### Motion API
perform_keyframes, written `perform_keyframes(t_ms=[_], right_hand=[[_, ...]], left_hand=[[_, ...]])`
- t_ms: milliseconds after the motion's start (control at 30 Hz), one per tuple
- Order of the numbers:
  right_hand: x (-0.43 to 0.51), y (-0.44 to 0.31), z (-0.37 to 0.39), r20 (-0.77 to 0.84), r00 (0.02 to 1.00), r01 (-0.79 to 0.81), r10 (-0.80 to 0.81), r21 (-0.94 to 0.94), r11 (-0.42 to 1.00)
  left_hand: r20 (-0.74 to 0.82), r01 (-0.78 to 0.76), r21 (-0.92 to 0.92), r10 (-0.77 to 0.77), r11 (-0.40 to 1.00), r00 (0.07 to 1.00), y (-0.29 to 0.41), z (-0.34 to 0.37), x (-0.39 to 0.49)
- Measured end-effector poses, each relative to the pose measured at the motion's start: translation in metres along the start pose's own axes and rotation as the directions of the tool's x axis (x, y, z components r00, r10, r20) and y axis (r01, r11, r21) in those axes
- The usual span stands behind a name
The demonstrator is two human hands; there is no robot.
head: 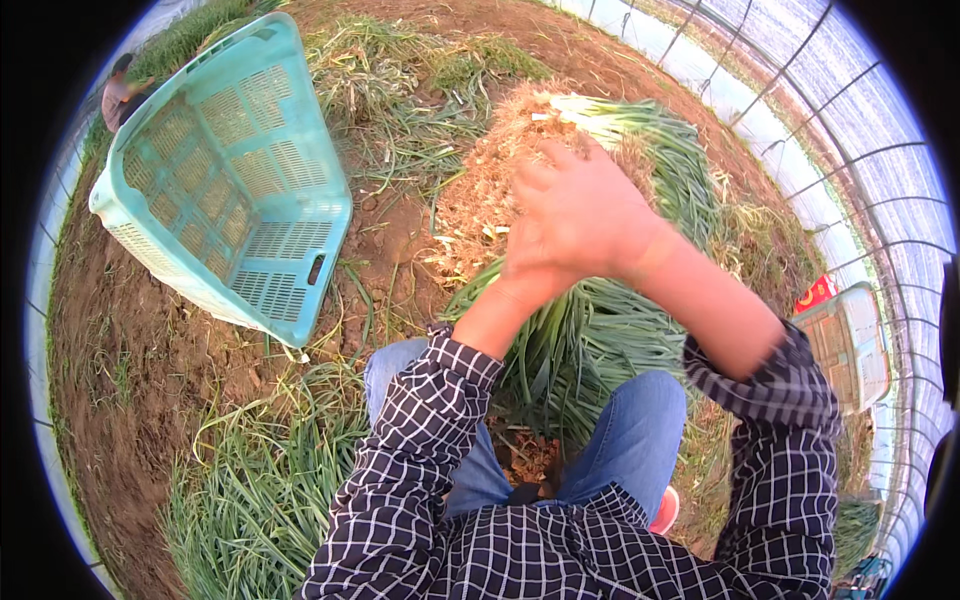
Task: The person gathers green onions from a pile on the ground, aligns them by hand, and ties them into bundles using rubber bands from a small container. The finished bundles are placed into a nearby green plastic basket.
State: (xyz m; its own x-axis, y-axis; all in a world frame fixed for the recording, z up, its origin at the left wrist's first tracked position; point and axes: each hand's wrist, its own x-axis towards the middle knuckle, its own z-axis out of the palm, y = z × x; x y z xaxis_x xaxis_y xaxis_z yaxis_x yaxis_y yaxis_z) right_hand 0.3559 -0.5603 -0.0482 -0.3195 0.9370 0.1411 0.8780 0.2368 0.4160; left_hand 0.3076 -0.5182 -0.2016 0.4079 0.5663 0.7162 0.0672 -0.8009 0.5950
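A large heap of harvested green onions with long green leaves [615, 330] and tangled pale brown roots [480, 187] lies on the soil before me. Both my hands are over the root side of this heap, close together and overlapping. My left hand [532, 251] is partly covered by my right hand [589, 206], which is blurred, its fingers bent over the roots. What either hand grips, if anything, is hidden. Beyond my hands, white stems [592, 116] stick out at the heap's far edge.
A teal plastic crate [292, 180] stands on the soil at the left. More leafy greens [255, 487] lie at lower left, with cut leaves [382, 97] farther ahead. At right is another crate [847, 345] with a red item [816, 294]. A person [118, 94] is far left.
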Motion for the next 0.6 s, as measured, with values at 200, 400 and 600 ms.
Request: perform_keyframes(t_ms=[200,400,600], right_hand=[[-0.02,0.015,0.002,-0.297,0.926,0.11,0.234,0.803,0.586],[-0.046,-0.041,0.083,0.116,0.886,-0.301,0.448,0.879,0.368],[-0.055,-0.002,0.107,0.053,0.924,-0.001,0.378,0.991,-0.137]], left_hand=[[0.166,0.272,-0.707,-0.221,0.653,0.961,0.005,-0.036,0.013],[0.217,0.34,-0.914,-0.443,0.22,0.87,0.014,-0.053,0.016],[0.361,0.407,-0.835,-0.19,0.37,0.913,0.017,-0.066,0.024]])
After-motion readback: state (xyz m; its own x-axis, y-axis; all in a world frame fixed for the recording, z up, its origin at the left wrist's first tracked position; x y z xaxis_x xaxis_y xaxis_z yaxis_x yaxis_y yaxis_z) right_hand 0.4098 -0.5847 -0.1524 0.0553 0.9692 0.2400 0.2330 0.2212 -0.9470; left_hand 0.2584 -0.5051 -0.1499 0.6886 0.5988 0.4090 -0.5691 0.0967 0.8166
